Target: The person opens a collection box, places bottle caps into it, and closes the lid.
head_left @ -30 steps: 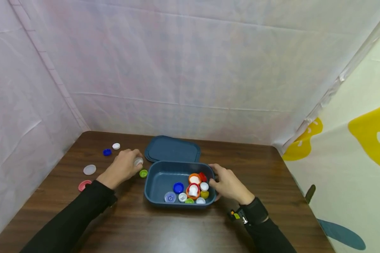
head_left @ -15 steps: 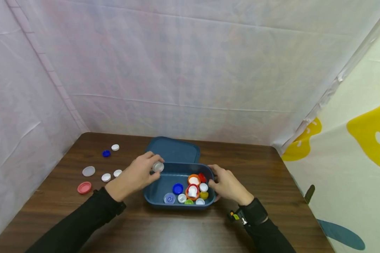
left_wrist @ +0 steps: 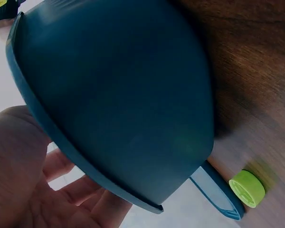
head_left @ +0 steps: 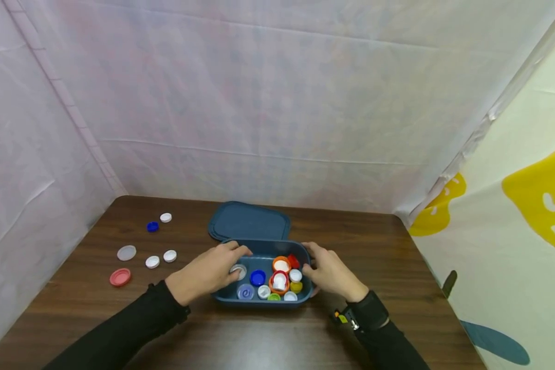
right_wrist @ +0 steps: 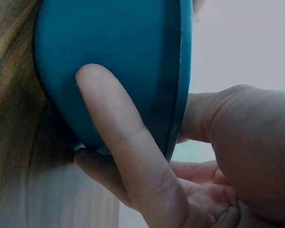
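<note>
A dark blue plastic box [head_left: 263, 303] holds several bottle caps in white, blue, orange, red, yellow and green. My left hand [head_left: 210, 272] reaches over its left rim, thumb and fingers spread apart. Between them, down in the box, shows a clear whitish cap [head_left: 239, 271], partly covered by the thumb. In the left wrist view the same hand [left_wrist: 52, 180] is beside the box rim. My right hand [head_left: 333, 270] grips the box's right end, thumb over the rim. Its fingers [right_wrist: 123, 142] lie against the outer wall in the right wrist view.
The blue lid [head_left: 250, 221] lies behind the box. On the table's left are a pink lid [head_left: 120, 277], a translucent disc [head_left: 127, 253], a blue cap [head_left: 152, 226] and several white caps [head_left: 152, 262]. A green cap [left_wrist: 247, 188] sits close to the lid. White cloth hangs behind.
My left hand has carried the clear cap rightward from the table into the left part of the box, and its fingers have spread. The right hand keeps its hold on the box.
</note>
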{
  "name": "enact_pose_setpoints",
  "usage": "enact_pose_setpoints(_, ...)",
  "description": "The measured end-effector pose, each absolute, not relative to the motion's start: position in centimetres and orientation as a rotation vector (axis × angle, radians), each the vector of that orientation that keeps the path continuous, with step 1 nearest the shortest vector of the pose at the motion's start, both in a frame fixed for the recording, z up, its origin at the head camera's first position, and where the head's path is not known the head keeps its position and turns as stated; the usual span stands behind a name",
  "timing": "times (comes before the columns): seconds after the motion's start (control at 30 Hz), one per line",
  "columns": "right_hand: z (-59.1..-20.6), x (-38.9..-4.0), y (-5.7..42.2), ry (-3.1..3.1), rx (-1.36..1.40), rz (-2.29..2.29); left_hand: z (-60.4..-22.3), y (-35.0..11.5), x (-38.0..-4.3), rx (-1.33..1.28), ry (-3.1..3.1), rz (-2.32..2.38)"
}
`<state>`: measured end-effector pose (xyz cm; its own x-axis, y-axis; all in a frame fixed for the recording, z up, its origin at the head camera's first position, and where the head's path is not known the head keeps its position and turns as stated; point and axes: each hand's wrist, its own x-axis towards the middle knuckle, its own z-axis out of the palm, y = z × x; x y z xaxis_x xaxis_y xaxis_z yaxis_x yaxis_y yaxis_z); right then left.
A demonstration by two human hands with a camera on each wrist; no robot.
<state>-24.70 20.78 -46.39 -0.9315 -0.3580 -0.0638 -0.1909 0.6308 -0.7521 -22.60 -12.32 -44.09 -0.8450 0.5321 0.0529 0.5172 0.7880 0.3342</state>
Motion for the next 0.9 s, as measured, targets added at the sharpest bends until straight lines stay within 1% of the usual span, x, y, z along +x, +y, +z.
enact_pose_setpoints(0.33,-46.6,-24.7,20.7,2.66,-0.465,-1.174,-44.0,-13.0,-22.6,0.933,3.014,0.565)
enact_pose_setpoints(0.53,-46.7,-24.6,20.8,2.663,-0.463,-1.17,-43.5,-13.6,-22.9,0.921,3.059,0.608)
enact_pose_setpoints(0.63,-46.7,-24.6,20.8,2.66,-0.459,-1.171,-43.4,-14.4,-23.3,0.965,3.094,0.67)
enact_pose_setpoints(0.67,-46.6,-24.6,20.8,2.659,-0.459,-1.173,-44.5,-15.2,-24.3,1.021,3.098,0.728)
enact_pose_setpoints(0.77,-46.6,-24.7,20.7,2.658,-0.458,-1.179,-44.7,-16.3,-25.1,1.044,3.141,0.793)
enact_pose_setpoints(0.87,-46.6,-24.7,20.7,2.655,-0.459,-1.188,-44.4,-17.5,-25.6,0.951,3.185,0.827)
enact_pose_setpoints(0.9,-46.6,-24.7,20.7,2.656,-0.458,-1.188,-43.3,-17.5,-25.0,0.864,3.205,0.792)
